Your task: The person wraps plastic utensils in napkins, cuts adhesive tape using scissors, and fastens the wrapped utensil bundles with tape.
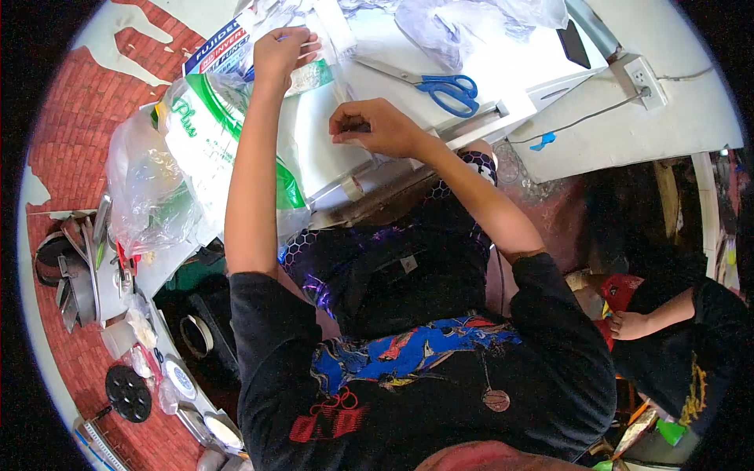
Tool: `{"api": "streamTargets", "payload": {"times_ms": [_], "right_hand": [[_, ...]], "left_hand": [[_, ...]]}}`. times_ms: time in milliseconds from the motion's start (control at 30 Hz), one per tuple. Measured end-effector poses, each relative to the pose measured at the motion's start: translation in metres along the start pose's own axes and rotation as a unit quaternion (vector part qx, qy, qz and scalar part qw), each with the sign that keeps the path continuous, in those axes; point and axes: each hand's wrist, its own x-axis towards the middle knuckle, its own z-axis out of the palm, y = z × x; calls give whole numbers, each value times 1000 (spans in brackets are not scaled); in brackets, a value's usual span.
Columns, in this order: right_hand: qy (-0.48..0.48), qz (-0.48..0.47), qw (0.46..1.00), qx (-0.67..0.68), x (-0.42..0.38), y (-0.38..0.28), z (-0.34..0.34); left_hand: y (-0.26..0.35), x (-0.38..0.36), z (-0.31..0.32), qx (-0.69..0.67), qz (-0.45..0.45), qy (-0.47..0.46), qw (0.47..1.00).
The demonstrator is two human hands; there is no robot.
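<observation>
My left hand [283, 59] is over the far left of the white table [322, 149], fingers curled in; what they hold, if anything, is hidden. Just below its fingers lies a clear packet with green and white print [310, 77]. My right hand [377, 129] is nearer to me, above the table, its thumb and fingertips brought together. Something thin and pale may be in that pinch, but glare hides it. Blue-handled scissors [449, 90] rest beyond my right hand, blades pointing left.
A white and green plastic bag [208, 129] bulges beside my left forearm, against a clear bag [145, 180]. Crumpled clear plastic [471, 27] and a dark phone [574, 45] are at the back. An outlet [642, 81] has a cord plugged in. Another person's hand [628, 325] is at right.
</observation>
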Motion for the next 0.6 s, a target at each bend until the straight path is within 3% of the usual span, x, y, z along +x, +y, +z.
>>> {"api": "streamTargets", "payload": {"times_ms": [67,100,200,267,333,400,500,567,600], "right_hand": [[-3,-17,998,-55,-4,-9,-1],[-10,-18,997,-69,-6,-13,0],[-29,-14,995,-99,-15,-17,2],[-43,-11,992,-117,-17,-15,4],[-40,-83,986,-136,-16,-11,3],[-50,-75,986,-141,-17,-11,4],[-62,-68,984,-149,-17,-12,2],[-65,-67,984,-154,-16,-13,0],[-67,-67,984,-149,-16,-13,-1]], "left_hand": [[-3,-9,-6,335,88,-9,938],[-2,-16,-5,336,87,-10,938],[2,-47,9,489,102,7,866],[1,-56,16,505,127,19,853],[-6,-48,20,532,119,-31,838],[-15,-40,22,523,108,-40,844],[-25,-32,23,519,168,-34,837],[-21,-33,25,362,131,-43,922],[-17,-37,28,362,132,-47,922]]}}
